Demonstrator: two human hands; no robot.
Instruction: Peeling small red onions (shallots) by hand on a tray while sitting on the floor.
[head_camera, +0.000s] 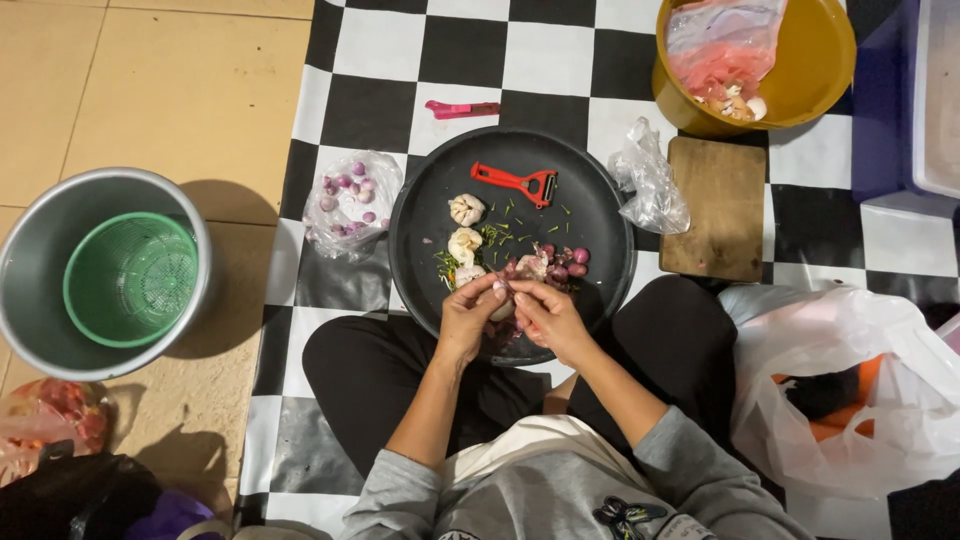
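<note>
A garlic clove (503, 308), small and pale, sits between the fingertips of both hands over the near edge of the round black tray (600, 215), just above the person's crossed legs. The left hand (468, 318) is closed around it from the left side, and the right hand (548, 318) pinches it from the right, so both hands grip the same small piece; how much of its skin is off I cannot tell. Just beyond the fingers lies a heap of small purple shallots (560, 262), and near them three garlic bulbs (466, 209) with some green bits scattered around. A red peeler (517, 182) rests farther back on the tray. Left of the tray there is a clear bag of shallots (350, 195), right of it a wooden cutting board (716, 207) and a crumpled clear bag (652, 180). A pink knife (461, 108) lies on the checkered mat (560, 50), a yellow bucket (825, 70) stands behind, and a metal basin with a green strainer (130, 278) stands on the floor, well apart. In my judgement, the clove could slip from the fingers because it is so small, and roll off the tray edge onto the legs.
</note>
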